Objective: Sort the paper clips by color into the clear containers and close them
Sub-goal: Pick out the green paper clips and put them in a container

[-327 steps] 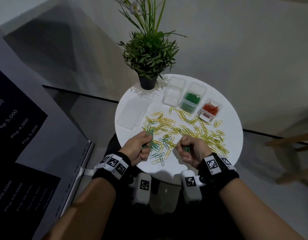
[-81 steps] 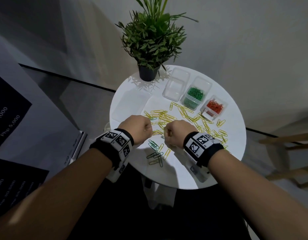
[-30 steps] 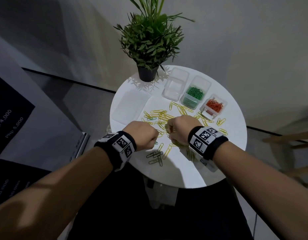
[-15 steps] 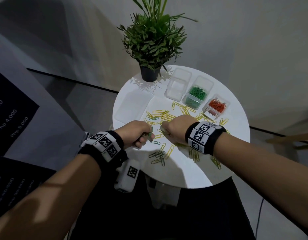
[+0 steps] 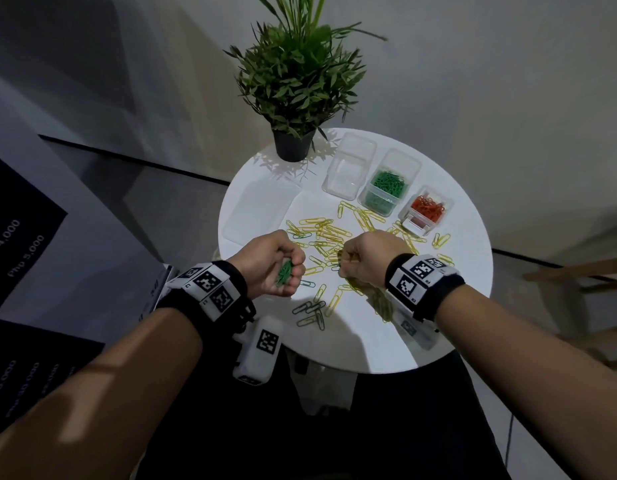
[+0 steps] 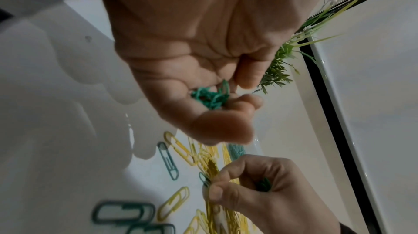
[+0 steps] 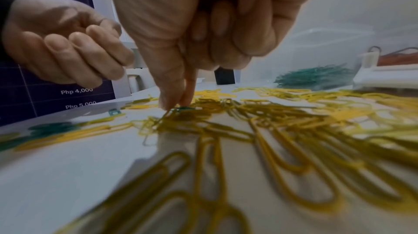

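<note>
Yellow paper clips (image 5: 329,233) lie scattered over the round white table (image 5: 369,344), with a few green paper clips (image 5: 310,311) near the front. My left hand (image 5: 289,268) is turned palm up and cups a small bunch of green clips (image 6: 211,97). My right hand (image 5: 341,263) reaches down into the pile. Its thumb and forefinger pinch one green clip (image 7: 183,108), and more green clips (image 6: 263,185) sit in its curled fingers. At the back stand an empty clear container (image 5: 348,171), one with green clips (image 5: 386,188) and one with red clips (image 5: 426,213), all without lids.
A potted plant (image 5: 293,81) stands at the table's far edge. Flat clear lids (image 5: 262,209) lie at the left of the table. A dark printed sign (image 5: 19,244) stands to the left, and wooden furniture (image 5: 577,278) to the right.
My left hand has rolled palm up, showing the green clips it holds. My right hand has stayed in the pile, its fingertips closing on a green clip.
</note>
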{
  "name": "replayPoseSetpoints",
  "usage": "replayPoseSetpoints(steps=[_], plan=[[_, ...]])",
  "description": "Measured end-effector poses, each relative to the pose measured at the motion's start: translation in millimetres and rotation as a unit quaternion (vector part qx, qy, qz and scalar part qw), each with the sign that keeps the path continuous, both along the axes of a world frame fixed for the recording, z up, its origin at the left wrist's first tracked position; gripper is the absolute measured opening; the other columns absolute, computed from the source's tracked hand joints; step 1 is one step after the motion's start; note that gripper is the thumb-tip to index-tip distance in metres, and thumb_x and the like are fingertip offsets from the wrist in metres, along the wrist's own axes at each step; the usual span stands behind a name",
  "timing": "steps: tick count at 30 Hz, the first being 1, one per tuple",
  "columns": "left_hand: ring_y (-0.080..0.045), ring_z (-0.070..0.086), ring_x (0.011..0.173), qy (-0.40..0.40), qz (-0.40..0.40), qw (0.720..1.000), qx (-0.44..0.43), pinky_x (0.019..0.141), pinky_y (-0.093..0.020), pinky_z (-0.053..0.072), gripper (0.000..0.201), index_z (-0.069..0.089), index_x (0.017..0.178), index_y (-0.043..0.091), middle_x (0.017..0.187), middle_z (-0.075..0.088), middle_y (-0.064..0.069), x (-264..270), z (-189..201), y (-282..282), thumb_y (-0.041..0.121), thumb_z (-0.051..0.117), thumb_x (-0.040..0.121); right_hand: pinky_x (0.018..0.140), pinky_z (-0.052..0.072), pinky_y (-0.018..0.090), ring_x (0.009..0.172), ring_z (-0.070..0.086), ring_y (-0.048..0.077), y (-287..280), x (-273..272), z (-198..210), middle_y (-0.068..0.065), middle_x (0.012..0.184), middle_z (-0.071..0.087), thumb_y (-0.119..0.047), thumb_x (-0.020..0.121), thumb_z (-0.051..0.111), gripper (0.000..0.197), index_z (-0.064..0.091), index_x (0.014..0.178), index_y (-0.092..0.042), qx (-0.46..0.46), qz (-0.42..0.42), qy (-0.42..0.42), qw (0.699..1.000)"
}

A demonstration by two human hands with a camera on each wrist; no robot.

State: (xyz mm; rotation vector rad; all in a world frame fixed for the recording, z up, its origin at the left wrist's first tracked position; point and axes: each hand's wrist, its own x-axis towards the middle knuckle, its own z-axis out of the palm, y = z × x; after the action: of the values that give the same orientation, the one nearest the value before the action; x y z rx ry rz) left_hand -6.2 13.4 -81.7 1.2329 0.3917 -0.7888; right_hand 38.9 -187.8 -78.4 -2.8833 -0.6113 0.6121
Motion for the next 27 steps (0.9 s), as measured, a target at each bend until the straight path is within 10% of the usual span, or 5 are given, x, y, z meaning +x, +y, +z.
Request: replayPoseSetpoints(steps=[4, 10, 18, 27], plan=[[-0.02, 0.047, 0.051, -0.132, -0.081, 0.968, 0.2, 0.051, -0.026, 0.04, 0.027, 0.057, 0.063, 0.009, 0.056, 0.054, 0.001, 0, -8, -5, 0.02, 0.051, 0.087, 0.061, 0.037, 0.025, 0.082, 0.059, 0.017, 7, 1, -3, -0.007, 0.076, 0.064, -0.038, 0.084, 0.066, 0.014, 0.067, 0.082, -0.025, -0.049, 0.031, -0.024, 0.998], [-0.012, 0.053, 0.092, -0.349, -0.317, 0.697, 0.541, 0.071, -0.025, 0.035, 0.018, 0.069, 0.1, 0.033, 0.084, 0.056, 0.013, -6, -6, -4, 0.039, 0.064, 0.084, 0.058, 0.038, 0.025, 0.082, 0.06, 0.02, 12, 3, -2, -0.006, 0.078, 0.065, -0.032, 0.084, 0.062, 0.008, 0.064, 0.082, -0.024, -0.063, 0.058, -0.025, 0.996], [-0.02, 0.052, 0.077, -0.397, -0.387, 0.595, 0.582, 0.062, -0.026, 0.036, 0.008, 0.059, 0.082, 0.022, 0.077, 0.055, 0.005, 6, -1, -16, 0.027, 0.053, 0.083, 0.052, 0.037, 0.027, 0.075, 0.058, 0.027, 31, 3, 3, 0.001, 0.078, 0.061, -0.019, 0.08, 0.061, 0.007, 0.066, 0.085, -0.021, -0.181, 0.15, -0.022, 0.972], [-0.019, 0.047, 0.075, -0.377, -0.361, 0.629, 0.577, 0.061, -0.027, 0.032, 0.005, 0.052, 0.081, 0.023, 0.073, 0.051, 0.007, 5, -10, -13, 0.027, 0.056, 0.08, 0.053, 0.039, 0.026, 0.077, 0.062, 0.028, 32, 4, -2, 0.004, 0.081, 0.066, -0.017, 0.072, 0.063, 0.011, 0.065, 0.083, -0.015, -0.17, 0.151, 0.048, 0.973]])
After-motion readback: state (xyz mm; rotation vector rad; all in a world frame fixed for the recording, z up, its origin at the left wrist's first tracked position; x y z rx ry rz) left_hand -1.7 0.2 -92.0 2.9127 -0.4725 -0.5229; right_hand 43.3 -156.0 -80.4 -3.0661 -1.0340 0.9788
